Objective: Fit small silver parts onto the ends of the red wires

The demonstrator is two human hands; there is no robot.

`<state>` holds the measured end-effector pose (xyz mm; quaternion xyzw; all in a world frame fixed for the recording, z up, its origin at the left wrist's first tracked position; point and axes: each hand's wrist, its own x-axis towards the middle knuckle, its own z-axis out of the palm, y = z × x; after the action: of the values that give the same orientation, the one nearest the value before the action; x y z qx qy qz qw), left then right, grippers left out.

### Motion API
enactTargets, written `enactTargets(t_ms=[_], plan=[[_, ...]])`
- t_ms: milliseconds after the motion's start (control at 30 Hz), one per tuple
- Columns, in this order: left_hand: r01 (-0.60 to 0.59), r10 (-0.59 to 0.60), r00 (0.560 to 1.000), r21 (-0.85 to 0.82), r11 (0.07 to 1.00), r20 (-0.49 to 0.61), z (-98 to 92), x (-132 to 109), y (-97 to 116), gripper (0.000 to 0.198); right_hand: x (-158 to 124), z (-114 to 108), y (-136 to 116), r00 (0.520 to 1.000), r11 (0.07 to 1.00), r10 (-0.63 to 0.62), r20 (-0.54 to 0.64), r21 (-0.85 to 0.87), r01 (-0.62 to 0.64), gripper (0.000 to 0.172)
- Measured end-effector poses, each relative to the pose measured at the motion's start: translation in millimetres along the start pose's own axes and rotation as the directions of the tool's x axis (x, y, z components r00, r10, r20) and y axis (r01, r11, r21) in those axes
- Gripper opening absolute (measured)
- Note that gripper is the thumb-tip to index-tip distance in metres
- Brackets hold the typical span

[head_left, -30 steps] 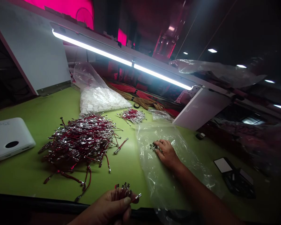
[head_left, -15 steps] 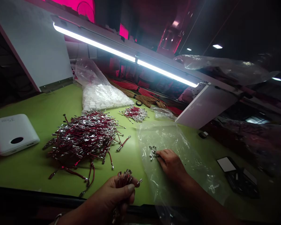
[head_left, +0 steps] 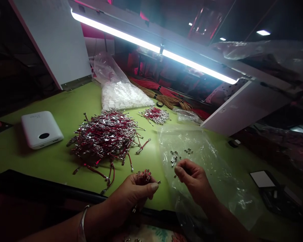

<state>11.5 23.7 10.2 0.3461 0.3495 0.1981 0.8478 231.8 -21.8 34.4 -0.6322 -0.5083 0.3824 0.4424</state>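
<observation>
My left hand (head_left: 138,188) is closed round a bunch of short red wires (head_left: 144,175) with metal terminals at their ends. One terminal (head_left: 159,182) sticks out past the thumb tip. To the right, my right hand (head_left: 192,176) is raised over a clear plastic bag (head_left: 204,151), thumb and forefinger pinched. A tiny metal piece (head_left: 175,176) shows at its fingertips; its exact kind is too small to tell. Small loose metal parts (head_left: 174,159) lie on the bag just beyond that hand, with a second little group (head_left: 188,151) beside them.
A big heap of red terminal wires (head_left: 106,136) lies left of centre, a smaller pile (head_left: 156,115) behind. Further back are a bag of white connectors (head_left: 126,95) and wire coils (head_left: 166,99). A white power bank (head_left: 41,129) sits left, a black open case (head_left: 275,191) right.
My right hand has lifted back from the loose metal parts toward my left hand, a tiny metal piece at its fingertips. My left hand still grips the wires. The camera view has shifted.
</observation>
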Motion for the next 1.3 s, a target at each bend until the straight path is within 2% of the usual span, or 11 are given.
enactTargets(t_ms=[133,333,567,700,833,967,1033,1100,1167,1233,1300], plan=[[0.014,-0.014,0.999,0.002,1.000,-0.033,3.1,-4,0,0.031,-15,26,-15,0.979,0.925,0.141,0.145,0.333,-0.183,0.028],[-0.003,0.005,0.998,0.040,0.999,-0.057,5.1,-7,0,0.035,-20,35,-16,0.971,0.875,0.190,0.146,0.423,-0.235,0.026],[0.019,-0.019,1.000,0.032,0.999,0.002,4.3,-8,-2,0.033,-24,40,-17,0.975,0.907,0.174,0.137,0.363,-0.212,0.027],[0.006,-0.006,1.000,-0.006,1.000,-0.012,6.1,-10,-6,0.037,-31,41,-14,0.999,0.986,0.005,0.049,0.168,-0.013,0.025],[-0.011,0.010,0.999,-0.007,1.000,-0.035,9.7,-15,-7,0.041,-42,45,-14,0.988,0.986,-0.151,0.035,-0.068,0.153,0.026],[-0.007,0.009,0.999,0.026,1.000,-0.054,10.3,-14,-6,0.041,-44,48,-14,0.991,0.989,-0.127,0.031,-0.069,0.128,0.025],[0.011,-0.010,0.999,0.026,1.000,-0.046,8.3,-12,-5,0.041,-37,41,-11,0.993,0.997,-0.078,0.086,-0.012,0.079,0.020],[0.037,-0.036,0.999,0.011,0.999,-0.029,4.7,-10,-3,0.039,-23,25,-7,0.989,0.992,-0.085,0.120,-0.077,0.095,0.017],[0.060,-0.060,0.998,-0.017,0.998,-0.014,0.0,-9,-2,0.035,-5,5,-1,0.984,0.892,-0.163,0.070,-0.415,0.177,0.016],[0.055,-0.055,0.998,-0.033,0.998,0.022,-4.5,-10,-2,0.028,11,-14,6,0.976,0.534,-0.193,0.098,-0.824,0.188,0.011],[0.040,-0.038,0.998,-0.033,0.999,0.051,-7.4,-11,-3,0.025,23,-25,13,0.978,0.369,-0.156,0.137,-0.911,0.186,0.013]])
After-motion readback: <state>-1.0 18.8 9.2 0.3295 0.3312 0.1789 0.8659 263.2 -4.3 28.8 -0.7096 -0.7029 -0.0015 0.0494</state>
